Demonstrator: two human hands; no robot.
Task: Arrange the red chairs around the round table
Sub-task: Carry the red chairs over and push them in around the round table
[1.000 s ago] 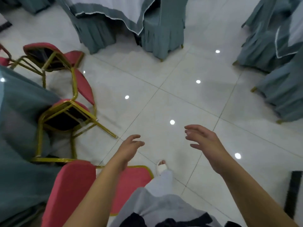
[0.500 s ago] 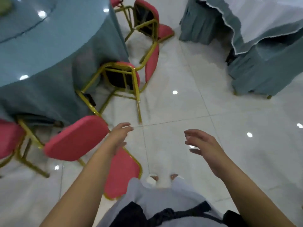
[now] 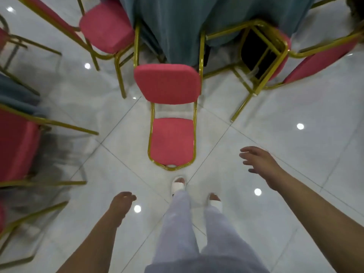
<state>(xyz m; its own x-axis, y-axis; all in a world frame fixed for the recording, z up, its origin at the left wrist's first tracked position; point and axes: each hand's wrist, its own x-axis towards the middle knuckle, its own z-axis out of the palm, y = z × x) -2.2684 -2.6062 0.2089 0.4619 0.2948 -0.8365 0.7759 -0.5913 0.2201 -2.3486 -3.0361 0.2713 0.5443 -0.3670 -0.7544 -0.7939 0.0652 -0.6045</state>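
The red padded chair with a gold metal frame [image 3: 167, 83] lies tipped back, legs toward the teal-draped round table [image 3: 177, 26]. It is now dead ahead instead of off to the left. The left grip [image 3: 122, 203] and right grip [image 3: 260, 164] hang open, empty and clear of it, so righting it probably comes next.

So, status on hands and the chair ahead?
Left hand and right hand open, empty. Centre red chair tipped on its back, legs toward the draped table, untouched. Chair on the left and chair on the right flank it.
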